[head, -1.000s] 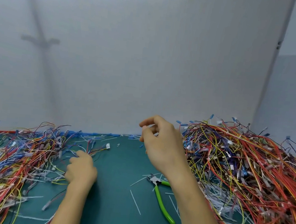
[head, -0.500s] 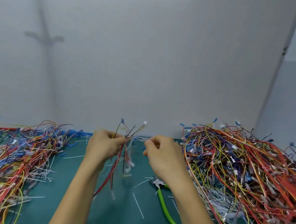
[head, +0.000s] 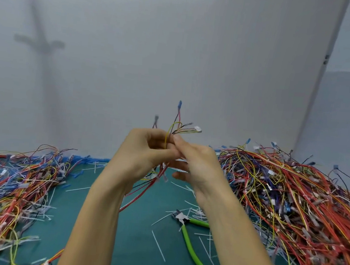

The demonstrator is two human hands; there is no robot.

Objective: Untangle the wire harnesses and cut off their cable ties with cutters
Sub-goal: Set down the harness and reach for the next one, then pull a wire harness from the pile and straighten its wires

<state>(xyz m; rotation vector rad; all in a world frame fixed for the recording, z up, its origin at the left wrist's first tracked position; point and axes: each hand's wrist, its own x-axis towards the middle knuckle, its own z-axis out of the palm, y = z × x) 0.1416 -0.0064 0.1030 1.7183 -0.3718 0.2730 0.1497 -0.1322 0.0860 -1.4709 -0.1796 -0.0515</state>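
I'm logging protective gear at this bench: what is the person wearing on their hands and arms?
Nothing that shows. The left hand and right hand are bare, with no gloves, rings or tape. The left forearm and right forearm are uncovered down to the picture's lower edge, with no sleeve, watch or wristband in view.

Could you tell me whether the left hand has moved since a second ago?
Yes. The left hand has lifted off the edge of the left wire pile and swung right, toward the green cutters, gripping a wire harness.
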